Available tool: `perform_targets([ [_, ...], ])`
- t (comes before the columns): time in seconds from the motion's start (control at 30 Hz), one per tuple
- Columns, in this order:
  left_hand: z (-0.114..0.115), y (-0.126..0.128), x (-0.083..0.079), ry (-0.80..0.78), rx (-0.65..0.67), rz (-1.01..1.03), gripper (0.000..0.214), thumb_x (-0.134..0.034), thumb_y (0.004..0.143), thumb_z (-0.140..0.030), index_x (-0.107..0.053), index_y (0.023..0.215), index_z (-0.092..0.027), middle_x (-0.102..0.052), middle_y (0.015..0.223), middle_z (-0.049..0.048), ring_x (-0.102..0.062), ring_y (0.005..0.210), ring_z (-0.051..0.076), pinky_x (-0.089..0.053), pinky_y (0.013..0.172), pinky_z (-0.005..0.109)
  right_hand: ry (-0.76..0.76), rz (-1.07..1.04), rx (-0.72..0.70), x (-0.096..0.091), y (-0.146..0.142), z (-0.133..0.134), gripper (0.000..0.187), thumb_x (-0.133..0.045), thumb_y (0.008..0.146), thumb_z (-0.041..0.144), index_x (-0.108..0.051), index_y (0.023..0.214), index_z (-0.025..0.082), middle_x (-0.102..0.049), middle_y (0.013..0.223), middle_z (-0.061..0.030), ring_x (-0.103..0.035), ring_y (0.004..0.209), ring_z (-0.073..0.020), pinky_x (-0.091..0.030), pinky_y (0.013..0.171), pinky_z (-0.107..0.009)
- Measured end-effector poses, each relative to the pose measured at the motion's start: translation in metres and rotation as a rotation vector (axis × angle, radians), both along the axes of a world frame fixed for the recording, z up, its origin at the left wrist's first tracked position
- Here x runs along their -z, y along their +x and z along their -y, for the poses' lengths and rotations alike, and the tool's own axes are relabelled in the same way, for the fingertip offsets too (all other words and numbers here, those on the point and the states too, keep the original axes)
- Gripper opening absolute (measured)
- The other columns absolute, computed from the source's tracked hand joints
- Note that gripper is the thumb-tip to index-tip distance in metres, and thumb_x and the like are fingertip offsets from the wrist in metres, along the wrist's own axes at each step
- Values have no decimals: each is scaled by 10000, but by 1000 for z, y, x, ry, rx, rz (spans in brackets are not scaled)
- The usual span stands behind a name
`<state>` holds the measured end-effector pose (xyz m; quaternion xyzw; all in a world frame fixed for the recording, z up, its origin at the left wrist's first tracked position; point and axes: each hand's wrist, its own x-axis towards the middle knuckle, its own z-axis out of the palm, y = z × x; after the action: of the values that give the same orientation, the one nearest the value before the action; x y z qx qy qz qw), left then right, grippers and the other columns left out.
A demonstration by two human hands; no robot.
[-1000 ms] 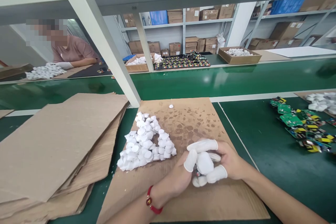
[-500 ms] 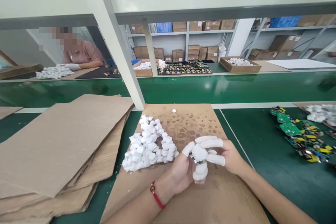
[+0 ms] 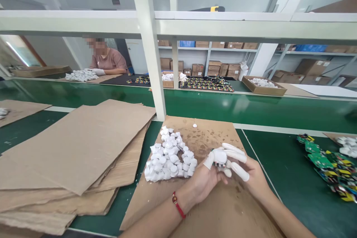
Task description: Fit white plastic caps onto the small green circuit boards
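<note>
Between my hands is a small circuit board with a white cover [image 3: 220,157]; parts of the board show below the white top. My left hand [image 3: 203,181], a red bracelet on its wrist, grips it from the left with the thumb on its edge. From the right, the fingers and thumb of my right hand [image 3: 248,165] close around it. White finger cots cover the fingertips of both hands. A heap of white wrapped pieces [image 3: 170,158] lies left of my hands on a stained cardboard sheet [image 3: 156,208].
Stacked cardboard sheets [image 3: 75,145] lie to the left, and green circuit boards [image 3: 320,160] are piled at right. A white post [image 3: 152,52] rises before me. Across the green line, a co-worker [image 3: 110,61] sits by more white pieces; an open carton [image 3: 263,85] stands at right.
The view has tilted up and turned left, so the scene sits lower and further right. The held board has turned slightly in my fingers, showing less of its edge.
</note>
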<state>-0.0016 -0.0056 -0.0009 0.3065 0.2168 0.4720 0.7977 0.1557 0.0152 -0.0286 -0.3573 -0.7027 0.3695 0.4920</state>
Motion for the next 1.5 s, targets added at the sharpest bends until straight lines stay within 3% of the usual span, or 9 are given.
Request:
perform_targets([
  [0.17, -1, 0, 0, 14, -36, 122, 282, -508, 821, -385, -554, 1002, -174, -599, 972, 78, -556, 873, 175, -409, 695, 276, -7, 239, 2, -14, -6, 1, 606, -620, 755, 239, -381, 1306, 320, -493, 1297, -75, -491, 1162, -263, -452, 919, -428],
  [0.3, -4, 0, 2, -9, -79, 57, 305, -474, 833, -371, -544, 1041, -159, -588, 1048, 103, -544, 958, 195, -430, 727, 289, 137, 490, -10, -33, -9, -11, 396, -614, 737, 235, -567, 1129, 259, -588, 1146, -78, -551, 1057, -252, -464, 886, -381],
  [0.4, -3, 1, 5, -77, -77, -85, 421, -481, 812, -402, -490, 1140, -138, -590, 1061, 129, -572, 916, 197, -448, 696, 302, 133, 556, 52, -35, 0, -50, 359, -615, 730, 297, -583, 1083, 242, -629, 1054, -63, -600, 934, -226, -489, 819, -343],
  [0.5, -1, 3, 13, -77, 19, -265, 561, -577, 733, -400, -449, 1188, -98, -639, 966, 142, -611, 737, 163, -425, 598, 263, 72, 584, 422, -20, 13, -108, 405, -627, 688, 314, -564, 1065, 179, -661, 963, -78, -626, 798, -219, -504, 760, -345],
  [0.63, -2, 6, 25, 26, 148, -359, 624, -640, 627, -451, -505, 1101, -68, -674, 801, 123, -569, 544, 109, -342, 475, 210, 8, 598, 685, 2, 29, -174, 457, -480, 817, 259, -420, 1205, 26, -638, 983, -192, -636, 823, -234, -508, 736, -365],
  [0.77, -4, 5, 27, 49, 193, -395, 632, -703, 524, -437, -546, 1028, -89, -664, 778, 92, -554, 525, 94, -329, 461, 202, -32, 756, 717, 14, 42, -202, 290, -481, 880, 240, -517, 1132, 102, -617, 1048, -135, -611, 912, -217, -485, 801, -400],
  [1.0, 1, -4, 9, 93, 231, -464, 520, -684, 598, -336, -548, 1042, -102, -667, 860, 93, -583, 625, 106, -328, 529, 205, -47, 1106, 602, 3, 88, -187, 320, -549, 866, 274, -521, 1168, 172, -485, 1270, -95, -480, 1135, -244, -410, 926, -450],
  [1.27, 1, -1, 17, 138, 249, -494, 428, -645, 650, -282, -561, 1040, -129, -661, 887, 81, -600, 681, 136, -340, 563, 223, -380, 1393, 1041, -24, 203, -112, 237, -576, 836, 271, -586, 1008, 110, -594, 1037, -108, -549, 999, -260, -420, 859, -490],
  [1.5, 3, -4, 10, 166, 285, -510, 476, -681, 643, -352, -551, 1050, -141, -653, 890, 73, -601, 699, 139, -328, 560, 216, -420, 1343, 1093, -14, 231, -92, 246, -558, 849, 271, -558, 1051, 130, -598, 995, -75, -584, 873, -201, -463, 789, -407],
])
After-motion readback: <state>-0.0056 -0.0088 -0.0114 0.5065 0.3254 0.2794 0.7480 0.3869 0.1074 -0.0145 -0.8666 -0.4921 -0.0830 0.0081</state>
